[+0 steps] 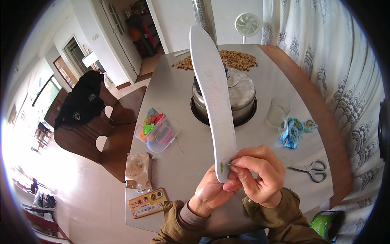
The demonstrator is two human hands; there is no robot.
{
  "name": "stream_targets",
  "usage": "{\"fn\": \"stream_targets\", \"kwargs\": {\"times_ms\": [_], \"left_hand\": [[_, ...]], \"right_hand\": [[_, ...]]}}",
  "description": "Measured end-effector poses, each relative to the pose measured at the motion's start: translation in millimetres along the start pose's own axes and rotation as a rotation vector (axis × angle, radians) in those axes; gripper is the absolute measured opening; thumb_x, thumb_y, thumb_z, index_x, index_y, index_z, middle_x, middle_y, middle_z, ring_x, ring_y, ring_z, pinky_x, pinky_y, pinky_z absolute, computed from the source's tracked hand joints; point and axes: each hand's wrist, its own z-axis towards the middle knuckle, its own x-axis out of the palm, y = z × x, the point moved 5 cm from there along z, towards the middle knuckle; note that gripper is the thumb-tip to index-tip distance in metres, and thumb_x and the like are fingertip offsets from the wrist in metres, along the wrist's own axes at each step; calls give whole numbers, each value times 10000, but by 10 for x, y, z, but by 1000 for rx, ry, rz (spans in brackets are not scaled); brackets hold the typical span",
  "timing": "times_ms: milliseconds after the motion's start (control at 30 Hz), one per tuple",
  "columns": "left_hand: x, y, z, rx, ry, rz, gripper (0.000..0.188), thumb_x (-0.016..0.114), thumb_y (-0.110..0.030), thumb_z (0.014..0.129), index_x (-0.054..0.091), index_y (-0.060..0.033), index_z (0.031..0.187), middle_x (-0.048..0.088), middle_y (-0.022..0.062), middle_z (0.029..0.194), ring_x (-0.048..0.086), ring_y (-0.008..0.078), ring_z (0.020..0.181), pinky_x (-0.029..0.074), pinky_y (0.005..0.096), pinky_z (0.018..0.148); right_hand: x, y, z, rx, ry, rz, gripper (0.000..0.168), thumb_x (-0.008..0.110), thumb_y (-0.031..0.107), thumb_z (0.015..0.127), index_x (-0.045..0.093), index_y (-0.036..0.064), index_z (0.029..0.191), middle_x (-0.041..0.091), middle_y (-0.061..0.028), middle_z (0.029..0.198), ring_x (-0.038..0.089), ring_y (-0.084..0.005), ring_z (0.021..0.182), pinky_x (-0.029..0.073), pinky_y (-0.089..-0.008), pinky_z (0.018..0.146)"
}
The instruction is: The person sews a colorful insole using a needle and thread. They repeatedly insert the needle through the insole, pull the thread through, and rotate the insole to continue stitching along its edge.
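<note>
A long white insole (211,88) stands nearly upright before me, its lower end held in my left hand (208,190). Rows of faint stitches or marks run over its face, with a small yellow-green stitched patch near the lower end. My right hand (259,175) pinches a thin needle against that lower end, by the edge. Scissors (313,170) with grey handles lie to the right. Blue and multicoloured thread skeins (294,132) rest beside a glass mug (278,112). At the left, a clear plastic box (158,131) holds colourful balls of thread.
A lidded metal pot (243,88) sits in the grey table (182,100) behind the insole, near a metal pipe (207,18). Peanuts (239,60) are heaped at the far side. A phone (147,202) and a wrapped package (138,169) lie left. Wooden chairs (118,146) stand beyond.
</note>
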Motion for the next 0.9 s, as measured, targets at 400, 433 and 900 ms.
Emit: {"fn": "stream_targets", "kwargs": {"times_ms": [400, 433, 900], "left_hand": [[114, -2, 9, -19, 34, -19, 175, 449, -167, 883, 464, -55, 1016, 420, -26, 655, 343, 42, 462, 293, 165, 478], [112, -2, 10, -18, 22, -13, 177, 453, -166, 881, 465, -53, 1017, 422, -25, 653, 343, 42, 462, 294, 166, 478], [96, 2, 4, -9, -36, 4, 222, 457, -145, 874, 474, -36, 1067, 438, -19, 645, 357, 44, 469, 311, 172, 487]], "right_hand": [[-74, -69, -60, 223, -116, 247, 114, 607, -30, 729, 563, 2, 829, 620, -117, 741, 569, -190, 617, 450, -258, 546], [-74, -62, -55, 197, -113, 227, 120, 611, -33, 723, 564, 3, 827, 619, -118, 741, 568, -192, 614, 450, -258, 540], [-82, -40, -22, 122, -96, 160, 153, 628, -42, 693, 564, 6, 823, 604, -108, 750, 562, -189, 600, 451, -257, 521]]}}
